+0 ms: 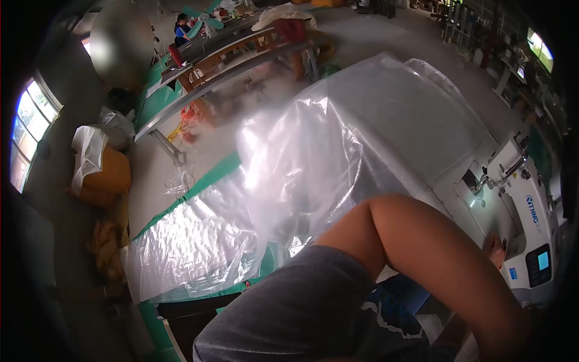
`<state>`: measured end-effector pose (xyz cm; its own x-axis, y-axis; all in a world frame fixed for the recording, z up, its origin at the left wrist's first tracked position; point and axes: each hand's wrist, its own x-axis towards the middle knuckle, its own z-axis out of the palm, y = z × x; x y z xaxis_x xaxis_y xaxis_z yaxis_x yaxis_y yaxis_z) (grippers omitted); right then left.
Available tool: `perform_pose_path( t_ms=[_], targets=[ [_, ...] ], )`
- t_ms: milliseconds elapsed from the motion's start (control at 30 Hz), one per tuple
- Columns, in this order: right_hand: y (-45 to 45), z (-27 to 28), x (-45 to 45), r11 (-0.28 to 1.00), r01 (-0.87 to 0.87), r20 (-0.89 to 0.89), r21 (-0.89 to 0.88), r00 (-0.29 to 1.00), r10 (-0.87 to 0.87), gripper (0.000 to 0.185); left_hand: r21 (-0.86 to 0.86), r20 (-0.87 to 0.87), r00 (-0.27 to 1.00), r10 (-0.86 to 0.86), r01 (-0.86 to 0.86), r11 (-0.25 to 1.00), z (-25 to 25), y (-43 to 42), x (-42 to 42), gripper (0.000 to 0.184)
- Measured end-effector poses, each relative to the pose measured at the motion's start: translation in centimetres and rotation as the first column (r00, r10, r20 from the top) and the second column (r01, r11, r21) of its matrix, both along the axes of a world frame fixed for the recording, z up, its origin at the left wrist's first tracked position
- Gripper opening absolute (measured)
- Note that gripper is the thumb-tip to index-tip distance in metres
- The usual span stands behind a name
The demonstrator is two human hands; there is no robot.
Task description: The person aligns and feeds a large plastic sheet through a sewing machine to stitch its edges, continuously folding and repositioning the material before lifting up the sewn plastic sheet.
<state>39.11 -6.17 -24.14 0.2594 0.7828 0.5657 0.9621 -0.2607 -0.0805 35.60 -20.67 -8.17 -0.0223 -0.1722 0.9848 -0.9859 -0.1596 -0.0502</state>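
Observation:
My left arm, in a grey sleeve, crosses the lower middle with its elbow bent. Its forearm runs toward the dark lower right edge, and the left hand is out of sight. What appears to be my right hand (497,252) is beside the sewing machine (523,211), low near its bed. The forearm partly covers that hand, so its grip is unclear. The white machine has a lit blue display and a small lamp shining near its needle. A large clear plastic sheet (301,154) spreads in shiny folds over the table, left of the machine.
Green cloth (223,172) shows under the plastic. A metal rail (226,84) stands behind the table. At the left is an orange bundle (105,172) under white plastic. Farther back, a person (182,29) sits at another worktable by a fan (207,23).

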Motion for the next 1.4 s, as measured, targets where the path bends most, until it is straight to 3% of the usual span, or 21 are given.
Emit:
perform_pose_path(
  t_ms=[100, 133, 167, 233, 267, 333, 400, 467, 500, 533, 567, 600, 633, 700, 733, 800, 933, 967, 1033, 1167, 1400],
  targets=[
    [0.6, -0.6, -0.4, 0.994, -0.037, 0.041, 0.098, 0.999, 0.033, 0.018, -0.021, -0.206, 0.976, -0.076, 0.073, 0.997, 4.9, 7.8, -21.0, 0.033],
    [0.6, -0.5, -0.5, 1.000, -0.013, 0.039, -0.018, 0.999, 0.014, 0.018, -0.035, -0.263, 0.957, -0.124, 0.119, 0.992, 5.8, 8.6, -25.3, 0.032],
    [0.3, 0.2, 0.0, 0.992, 0.032, 0.049, -0.124, 0.998, -0.026, 0.019, -0.039, -0.311, 0.932, -0.187, 0.184, 0.982, 6.3, 9.1, -27.9, 0.032],
    [0.3, -0.6, 0.2, 0.995, -0.042, 0.162, 0.087, 0.986, 0.027, 0.017, -0.061, -0.389, 0.852, -0.352, 0.357, 0.932, 4.6, 6.8, -27.2, 0.032],
    [-0.1, 0.2, -0.8, 0.998, 0.008, 0.124, 0.060, 0.992, -0.016, 0.016, -0.080, -0.422, 0.786, -0.452, 0.464, 0.882, 4.6, 6.2, -27.8, 0.032],
    [-0.1, 0.9, -2.3, 0.997, 0.057, 0.054, 0.058, 0.997, -0.060, 0.013, -0.129, -0.485, 0.609, -0.628, 0.660, 0.740, 8.2, 11.4, -32.9, 0.032],
    [-0.1, 1.5, -3.1, 0.992, 0.073, 0.042, 0.100, 0.996, -0.078, 0.012, -0.186, -0.530, 0.406, -0.744, 0.801, 0.570, 6.8, 10.1, -32.2, 0.031],
    [0.0, 2.0, -3.7, 0.989, 0.077, -0.022, 0.130, 0.997, -0.074, 0.011, -0.100, -0.450, 0.740, -0.499, 0.514, 0.852, 2.7, 13.7, -31.2, 0.014],
    [-0.1, 1.7, -3.6, 0.988, 0.078, -0.051, 0.137, 0.996, -0.071, 0.011, -0.243, -0.615, 0.673, -0.411, 0.334, 0.911, 1.8, 15.6, -31.2, 0.020],
    [-0.2, 1.6, -3.6, 0.987, 0.086, -0.052, 0.134, 0.995, -0.079, 0.010, 0.094, -0.805, 0.582, 0.117, -0.071, 0.993, 0.8, 19.2, -30.9, 0.029],
    [-0.1, 1.7, -3.7, 0.987, 0.087, -0.053, 0.134, 0.995, -0.081, 0.010, 0.332, -0.647, 0.447, 0.618, -0.565, 0.756, -2.1, 21.1, -30.0, 0.038],
    [-0.2, 1.7, -3.6, 0.987, 0.085, -0.049, 0.137, 0.996, -0.079, 0.010, 0.554, -0.434, 0.111, 0.894, -0.750, 0.362, -5.4, 23.3, -29.6, 0.049],
    [-0.1, 1.5, -3.5, 0.987, 0.077, -0.047, 0.139, 0.996, -0.071, 0.010, 0.642, -0.361, -0.139, 0.922, -0.754, 0.138, -8.9, 25.0, -29.9, 0.064],
    [-0.3, 1.4, -3.5, 0.989, 0.098, -0.032, 0.114, 0.995, -0.095, 0.011, 0.658, -0.089, -0.354, 0.931, -0.722, -0.212, -12.5, 27.5, -30.8, 0.079],
    [-0.3, 1.5, -3.8, 0.989, 0.113, -0.047, 0.091, 0.993, -0.109, 0.011, 0.659, -0.101, -0.347, 0.932, -0.725, -0.199, -12.5, 27.5, -31.6, 0.079],
    [-0.2, 1.6, -3.6, 0.990, 0.124, -0.048, 0.072, 0.991, -0.121, 0.013, 0.855, -0.217, -0.539, 0.814, -0.508, -0.108, -11.7, 27.5, -33.2, 0.087],
    [0.0, 1.4, -3.7, 0.989, 0.120, -0.041, 0.088, 0.992, -0.117, 0.012, 0.835, -0.474, -0.618, 0.627, -0.542, 0.097, -11.3, 28.2, -35.4, 0.084],
    [0.0, 1.3, -3.5, 0.989, 0.115, -0.031, 0.097, 0.993, -0.113, 0.012, 0.836, -0.476, -0.621, 0.623, -0.539, 0.101, -12.3, 28.8, -36.0, 0.084],
    [0.1, 1.2, -3.4, 0.990, 0.104, -0.026, 0.093, 0.994, -0.102, 0.012, 0.854, -0.351, -0.656, 0.668, -0.517, -0.060, -15.0, 29.5, -37.0, 0.084],
    [0.1, 1.6, -3.6, 0.989, 0.084, -0.023, 0.119, 0.996, -0.082, 0.012, 0.812, -0.445, -0.598, 0.666, -0.583, 0.019, -15.6, 29.7, -36.6, 0.079],
    [0.1, 1.7, -3.8, 0.989, 0.110, -0.023, 0.099, 0.994, -0.108, 0.010, 0.764, -0.402, -0.603, 0.689, -0.635, -0.110, -17.0, 32.3, -35.7, 0.077]
  ],
)
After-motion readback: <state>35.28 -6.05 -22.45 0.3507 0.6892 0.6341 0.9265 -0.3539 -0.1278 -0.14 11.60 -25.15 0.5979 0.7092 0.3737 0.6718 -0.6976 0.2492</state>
